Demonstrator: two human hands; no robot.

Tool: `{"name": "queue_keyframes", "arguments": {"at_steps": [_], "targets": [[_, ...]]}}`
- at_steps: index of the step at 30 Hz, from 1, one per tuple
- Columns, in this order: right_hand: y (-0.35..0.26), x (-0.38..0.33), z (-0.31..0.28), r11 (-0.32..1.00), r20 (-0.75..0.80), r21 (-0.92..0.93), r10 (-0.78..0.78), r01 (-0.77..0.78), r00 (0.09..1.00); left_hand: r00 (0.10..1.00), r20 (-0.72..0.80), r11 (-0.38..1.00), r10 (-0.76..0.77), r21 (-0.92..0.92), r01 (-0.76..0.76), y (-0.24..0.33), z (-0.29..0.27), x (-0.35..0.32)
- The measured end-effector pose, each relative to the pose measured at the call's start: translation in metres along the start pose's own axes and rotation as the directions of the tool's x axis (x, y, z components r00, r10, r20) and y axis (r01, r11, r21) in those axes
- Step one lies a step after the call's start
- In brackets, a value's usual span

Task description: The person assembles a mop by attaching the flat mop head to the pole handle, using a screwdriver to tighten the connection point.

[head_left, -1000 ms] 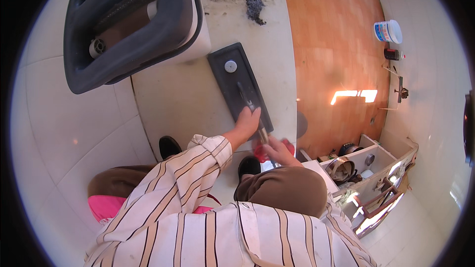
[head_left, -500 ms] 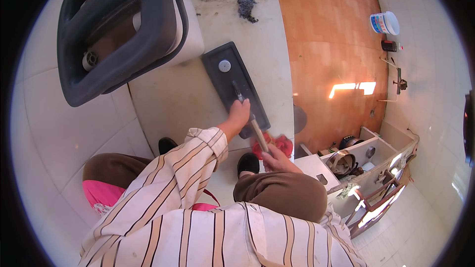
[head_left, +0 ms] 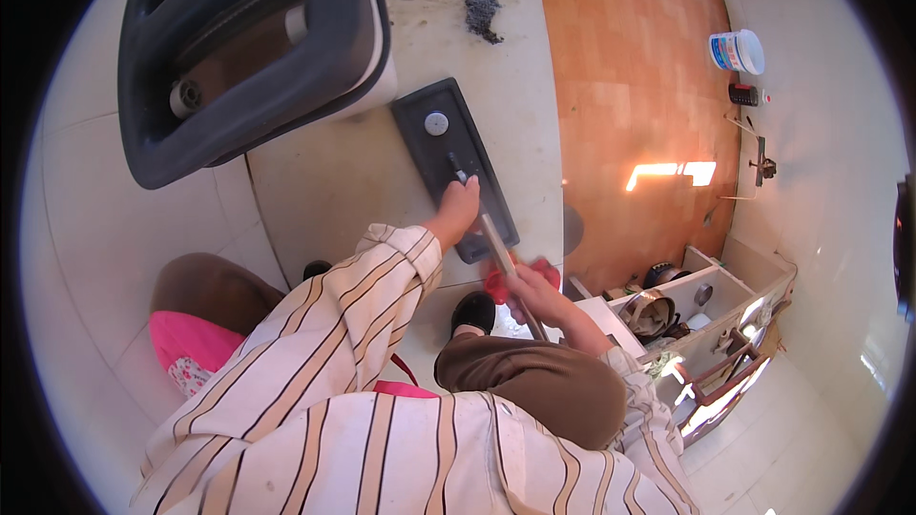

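The mop [head_left: 437, 157] lies with its flat dark plate [head_left: 418, 129] on the pale tile floor [head_left: 324, 172], its metal pole [head_left: 496, 248] slanting back toward me. To the right runs the orange floor [head_left: 644, 86]. A big dark-rimmed bucket [head_left: 286, 86] is just beside the plate's far end, on the left. My right grip [head_left: 539, 296] is wrapped round the pole above my knee [head_left: 549, 396] — my left grip [head_left: 458, 205] is closed on it too, nearer the plate. Something red [head_left: 497, 286] shows partly behind my right grip. Farther off lies a dark grey clump [head_left: 482, 15] — and a small white disc [head_left: 436, 123] sits on the plate.
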State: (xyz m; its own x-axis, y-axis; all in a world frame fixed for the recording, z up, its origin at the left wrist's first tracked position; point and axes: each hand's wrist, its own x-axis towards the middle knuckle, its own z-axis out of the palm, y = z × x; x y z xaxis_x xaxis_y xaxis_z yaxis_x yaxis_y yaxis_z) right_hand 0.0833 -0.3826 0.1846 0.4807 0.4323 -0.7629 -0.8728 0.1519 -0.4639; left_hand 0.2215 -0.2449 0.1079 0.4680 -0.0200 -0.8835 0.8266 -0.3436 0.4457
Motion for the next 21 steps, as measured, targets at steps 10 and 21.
{"name": "queue_keyframes", "arguments": {"at_steps": [10, 21], "targets": [[-0.071, 0.013, -0.017, 0.942, -0.063, -0.094, 0.316, -0.321, 0.947, 0.988, -0.095, 0.976, -0.125, -0.188, 0.106, 0.012, 0.011, 0.022], [-0.116, -0.026, 0.054, 0.964, -0.173, -0.083, 0.236, -0.253, 0.956, 0.974, 0.049, 0.877, -0.221, -0.426, 0.220, 0.018, 0.002, 0.025]]}}
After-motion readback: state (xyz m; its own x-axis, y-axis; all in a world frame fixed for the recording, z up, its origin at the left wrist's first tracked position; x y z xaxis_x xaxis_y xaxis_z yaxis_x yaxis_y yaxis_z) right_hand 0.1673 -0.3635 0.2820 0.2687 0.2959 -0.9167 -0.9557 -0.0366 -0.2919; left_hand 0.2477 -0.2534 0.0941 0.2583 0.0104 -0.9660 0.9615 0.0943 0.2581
